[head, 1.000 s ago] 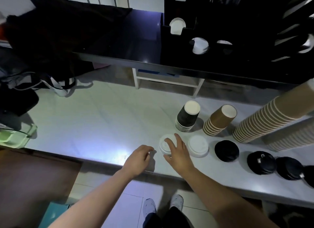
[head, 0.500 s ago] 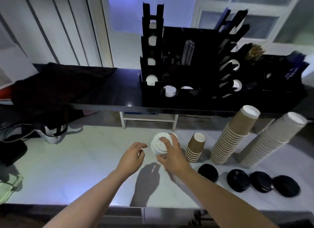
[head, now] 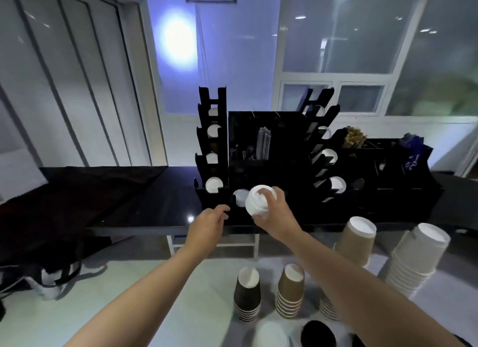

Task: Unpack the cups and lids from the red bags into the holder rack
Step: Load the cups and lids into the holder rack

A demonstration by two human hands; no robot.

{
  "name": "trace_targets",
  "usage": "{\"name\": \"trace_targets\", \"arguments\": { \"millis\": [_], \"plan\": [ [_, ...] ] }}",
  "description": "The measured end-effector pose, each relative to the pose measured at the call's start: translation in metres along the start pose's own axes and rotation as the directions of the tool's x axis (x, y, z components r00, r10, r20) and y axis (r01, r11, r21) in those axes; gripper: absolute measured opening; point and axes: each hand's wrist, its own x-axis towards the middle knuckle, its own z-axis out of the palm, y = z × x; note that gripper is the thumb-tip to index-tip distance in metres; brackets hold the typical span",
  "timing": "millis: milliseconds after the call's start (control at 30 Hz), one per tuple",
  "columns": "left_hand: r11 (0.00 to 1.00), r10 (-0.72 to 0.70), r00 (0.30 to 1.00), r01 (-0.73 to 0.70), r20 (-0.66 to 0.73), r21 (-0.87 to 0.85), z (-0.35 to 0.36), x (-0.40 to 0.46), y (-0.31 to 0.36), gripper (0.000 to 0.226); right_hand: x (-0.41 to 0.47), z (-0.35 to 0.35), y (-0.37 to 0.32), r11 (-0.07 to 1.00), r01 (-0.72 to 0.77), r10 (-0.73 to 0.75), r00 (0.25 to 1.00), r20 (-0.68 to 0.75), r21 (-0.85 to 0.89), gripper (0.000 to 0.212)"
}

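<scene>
My right hand (head: 276, 213) grips a stack of white lids (head: 257, 200) and holds it up against the lower front of the black holder rack (head: 271, 165), beside a slot where a white lid (head: 240, 197) shows. My left hand (head: 208, 225) hovers just left of it with loosely curled fingers, near the rack's front edge, holding nothing. Stacks of cups stand on the white table below: a dark stack (head: 247, 293), a brown stack (head: 290, 289), a tall brown stack (head: 355, 240) and a tall pale stack (head: 416, 258). A white lid (head: 271, 333) and a black lid (head: 318, 333) lie at the table's near edge.
The rack stands on a black counter (head: 144, 207) raised behind the white table (head: 129, 295). A dark bag (head: 51, 277) slumps at the left. Straws and stirrers fill the rack's middle and right compartments (head: 355, 138). A wall and windows rise behind.
My right hand has lifted the white lids from the table up to the rack's front. My left hand rose alongside it. The view has tilted up from the table.
</scene>
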Motion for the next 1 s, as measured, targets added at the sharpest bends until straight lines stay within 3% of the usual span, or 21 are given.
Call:
{"name": "trace_targets", "arguments": {
  "millis": [133, 233, 333, 633, 833, 1000],
  "plan": [
    [0.986, 0.122, 0.989, -0.112, -0.083, 0.12, 0.001, 0.035, 0.003, 0.05, 0.043, 0.001, 0.004, 1.0, 0.004, -0.004, 1.0, 0.031, 0.0, 0.067],
    [0.935, 0.16, 0.987, -0.153, 0.002, 0.321, 0.005, 0.057, 0.0, 0.063, 0.075, 0.007, 0.004, 0.998, -0.028, 0.033, 0.995, 0.096, -0.048, 0.069],
    [0.898, 0.142, 0.988, -0.157, 0.067, 0.412, 0.014, 0.065, -0.006, 0.074, 0.103, 0.016, 0.006, 0.99, -0.03, 0.052, 0.986, 0.161, -0.136, 0.072],
    [0.846, 0.287, 0.958, -0.253, 0.0, 0.47, 0.015, 0.07, -0.021, 0.07, 0.142, 0.048, 0.024, 0.892, 0.204, -0.138, 0.973, 0.187, -0.404, 0.074],
    [0.864, 0.291, 0.957, -0.258, -0.011, 0.432, 0.021, 0.069, -0.025, 0.068, 0.141, 0.064, 0.041, 0.788, 0.261, -0.125, 0.954, 0.271, -0.557, 0.069],
    [0.881, 0.266, 0.964, -0.239, -0.009, 0.409, 0.022, 0.068, -0.024, 0.071, 0.132, 0.064, 0.046, 0.768, 0.29, -0.134, 0.945, 0.3, -0.571, 0.068]
  ]
}}
